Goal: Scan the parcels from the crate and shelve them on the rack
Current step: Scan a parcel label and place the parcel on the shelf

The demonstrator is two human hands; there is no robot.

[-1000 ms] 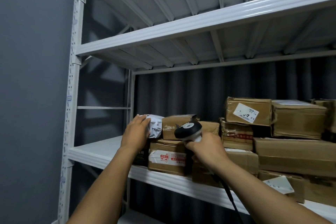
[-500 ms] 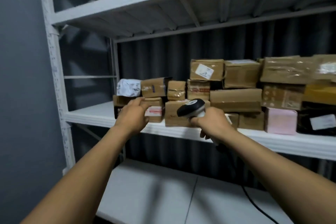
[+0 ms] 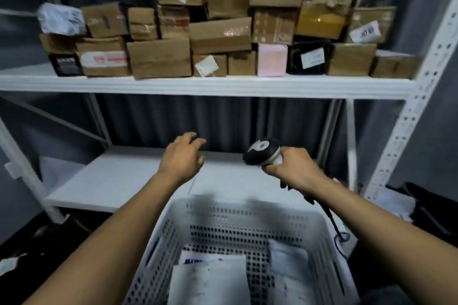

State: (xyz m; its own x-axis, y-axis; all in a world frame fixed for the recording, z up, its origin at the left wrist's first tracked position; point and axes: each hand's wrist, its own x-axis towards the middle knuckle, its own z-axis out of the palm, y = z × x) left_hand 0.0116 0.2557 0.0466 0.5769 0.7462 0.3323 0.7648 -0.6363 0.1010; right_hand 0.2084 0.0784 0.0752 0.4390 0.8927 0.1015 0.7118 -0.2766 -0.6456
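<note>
White perforated plastic crate [image 3: 223,215] sits right in front, bottom edge cut off by the frame. Inside are flat white parcels [image 3: 210,277], soft mailer types, with labels too blurry to read. The white metal rack [image 3: 198,85] has a middle shelf packed with scuffed, taped cardboard boxes [image 3: 158,57], plus one pink box [image 3: 272,59]. Left hand [image 3: 182,156] hovers over the bare lower shelf [image 3: 111,178], fingers loosely bent and a bit spread, holding nothing. Right hand [image 3: 295,168] has its fingers wrapped round the handle of a scanner [image 3: 262,151] with a rounded black head. The handle's mostly hidden in the grip. A black cord [image 3: 329,218] trails down behind the crate.
</note>
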